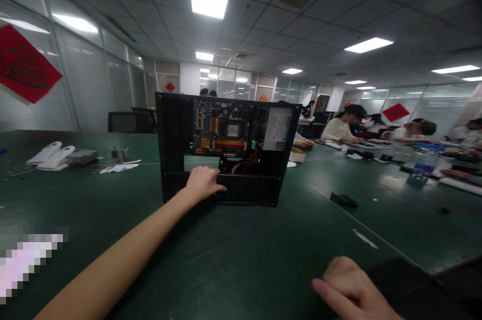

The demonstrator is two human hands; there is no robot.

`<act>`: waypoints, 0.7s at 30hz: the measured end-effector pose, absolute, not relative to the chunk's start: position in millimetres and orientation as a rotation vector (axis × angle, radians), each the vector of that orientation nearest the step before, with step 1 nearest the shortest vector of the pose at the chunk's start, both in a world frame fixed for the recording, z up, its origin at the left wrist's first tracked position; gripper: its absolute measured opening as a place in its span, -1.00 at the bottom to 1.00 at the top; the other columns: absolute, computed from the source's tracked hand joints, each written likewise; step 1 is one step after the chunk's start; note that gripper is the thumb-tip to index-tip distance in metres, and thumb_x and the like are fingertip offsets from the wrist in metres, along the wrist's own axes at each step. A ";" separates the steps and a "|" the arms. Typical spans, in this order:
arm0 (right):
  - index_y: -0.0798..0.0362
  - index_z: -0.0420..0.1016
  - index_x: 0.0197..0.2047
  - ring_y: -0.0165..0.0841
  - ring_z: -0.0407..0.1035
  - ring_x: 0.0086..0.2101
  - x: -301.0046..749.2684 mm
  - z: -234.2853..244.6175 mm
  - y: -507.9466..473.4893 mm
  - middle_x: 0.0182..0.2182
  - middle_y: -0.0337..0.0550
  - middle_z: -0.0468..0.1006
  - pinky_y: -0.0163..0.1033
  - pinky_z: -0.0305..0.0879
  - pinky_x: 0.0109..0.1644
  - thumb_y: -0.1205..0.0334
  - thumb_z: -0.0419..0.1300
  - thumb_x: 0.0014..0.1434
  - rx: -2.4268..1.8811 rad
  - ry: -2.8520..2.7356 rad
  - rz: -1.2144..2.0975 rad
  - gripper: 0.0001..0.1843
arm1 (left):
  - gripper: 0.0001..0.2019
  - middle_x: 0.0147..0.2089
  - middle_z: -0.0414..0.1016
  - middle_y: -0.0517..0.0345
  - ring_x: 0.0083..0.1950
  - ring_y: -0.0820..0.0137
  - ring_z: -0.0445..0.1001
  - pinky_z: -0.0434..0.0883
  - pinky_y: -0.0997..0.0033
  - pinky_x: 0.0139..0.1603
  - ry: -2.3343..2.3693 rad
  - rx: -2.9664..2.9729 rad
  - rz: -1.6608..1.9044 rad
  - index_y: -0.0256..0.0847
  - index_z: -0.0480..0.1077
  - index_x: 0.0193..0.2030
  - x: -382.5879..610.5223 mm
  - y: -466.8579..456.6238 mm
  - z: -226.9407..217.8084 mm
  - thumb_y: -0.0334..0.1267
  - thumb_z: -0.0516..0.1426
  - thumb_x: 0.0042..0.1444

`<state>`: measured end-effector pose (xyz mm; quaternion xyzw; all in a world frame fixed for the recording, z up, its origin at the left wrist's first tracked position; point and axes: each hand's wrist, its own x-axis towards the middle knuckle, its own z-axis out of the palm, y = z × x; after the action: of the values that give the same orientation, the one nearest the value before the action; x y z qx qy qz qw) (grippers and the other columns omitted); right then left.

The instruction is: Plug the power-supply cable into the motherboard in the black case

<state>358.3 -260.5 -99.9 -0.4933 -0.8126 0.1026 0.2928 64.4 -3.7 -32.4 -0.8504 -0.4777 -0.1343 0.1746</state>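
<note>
A black computer case (222, 194) stands upright on the green table, its open side facing me. Inside it I see a motherboard (211, 131) with a bare processor socket area, and a power supply (276, 129) at the upper right. Loose cables (246, 163) hang below the power supply. My left hand (203, 182) has its fingers wrapped over the case's lower crossbar, with the thumb pointing right. At the lower right, my right hand (350, 282) hovers over or rests near the table, fingers curled in, apart from the case; nothing shows in it.
White plastic items (54, 155) and a grey box (83, 157) lie at the left of the table (241, 264). Paper scraps (118, 167) lie nearby. To the right are a black object (344, 200), a white strip (364, 238) and a bottle (425, 162). Several people sit beyond.
</note>
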 end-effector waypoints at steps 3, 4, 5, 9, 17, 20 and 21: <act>-0.05 0.30 -0.57 -0.41 0.21 -0.67 328.6 -112.1 -249.5 -0.73 -0.26 0.17 -0.29 0.17 -0.53 -0.27 -0.11 0.40 -1.301 -2.211 0.391 -0.35 | -0.46 -0.25 0.63 -0.12 -0.14 -0.04 0.62 0.44 0.21 -0.24 -1.376 -2.427 -0.367 -0.22 0.54 -0.18 64.1 -3.8 -33.9 0.29 0.25 0.05; -0.04 0.31 -0.56 -0.43 0.20 -0.67 318.4 -114.0 -245.7 -0.72 -0.28 0.20 -0.31 0.16 -0.53 -0.28 -0.06 0.38 -1.262 -2.285 0.381 -0.37 | -0.48 -0.23 0.63 -0.11 -0.13 -0.03 0.61 0.44 0.21 -0.24 -1.377 -2.441 -0.368 -0.22 0.53 -0.16 63.6 -4.6 -33.4 0.26 0.25 0.07; -0.02 0.32 -0.55 -0.45 0.20 -0.66 308.3 -112.9 -241.2 -0.71 -0.27 0.25 -0.32 0.15 -0.52 -0.25 0.01 0.37 -1.225 -2.364 0.326 -0.40 | -0.51 -0.18 0.63 -0.10 -0.12 -0.02 0.61 0.44 0.21 -0.23 -1.364 -2.455 -0.380 -0.23 0.50 -0.12 63.1 -6.4 -31.6 0.20 0.26 0.10; 0.03 0.45 -0.42 -0.36 0.36 -0.47 270.8 -74.3 -215.6 -0.49 -0.17 0.53 -0.30 0.23 -0.42 0.07 0.17 0.33 -1.105 -2.643 -0.263 -0.68 | -0.70 0.01 0.53 -0.13 0.00 0.09 0.53 0.42 0.20 -0.09 -1.212 -2.493 -0.592 -0.29 0.40 -0.01 66.4 -34.6 -8.2 -0.12 0.22 0.24; -0.10 0.56 -0.50 -0.29 0.34 -0.51 238.8 -53.6 -144.5 -0.64 -0.29 0.30 -0.23 0.41 -0.34 -0.15 0.33 0.08 -1.518 -2.505 -0.456 -0.67 | -0.40 0.03 0.57 0.11 -0.04 0.25 0.56 0.47 0.32 -0.09 -0.463 -3.430 -0.420 -0.12 0.39 0.13 101.1 -135.1 27.1 0.07 0.36 0.00; -0.13 0.40 -0.64 -0.24 0.29 -0.57 235.6 -85.6 -127.6 -0.71 -0.30 0.14 -0.09 0.37 -0.39 -0.16 0.38 0.01 -1.781 -2.139 -0.645 -0.59 | -0.52 -0.19 0.58 0.18 -0.26 0.31 0.53 0.43 0.36 -0.33 -0.657 -3.372 -0.397 -0.14 0.42 -0.11 102.4 -143.4 22.5 -0.06 0.42 -0.16; -0.13 0.39 -0.65 -0.22 0.29 -0.57 234.2 -94.0 -123.3 -0.71 -0.28 0.15 -0.05 0.36 -0.39 -0.13 0.38 0.01 -1.796 -2.044 -0.708 -0.60 | -0.55 -0.20 0.57 0.16 -0.27 0.30 0.52 0.43 0.34 -0.32 -0.674 -3.304 -0.438 -0.15 0.42 -0.16 101.3 -144.0 21.6 -0.07 0.40 -0.17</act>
<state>234.2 -123.3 -94.0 -0.6302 -0.7171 -0.2483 0.1643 101.3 -144.0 21.6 -0.9636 -0.1965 -0.1277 -0.1288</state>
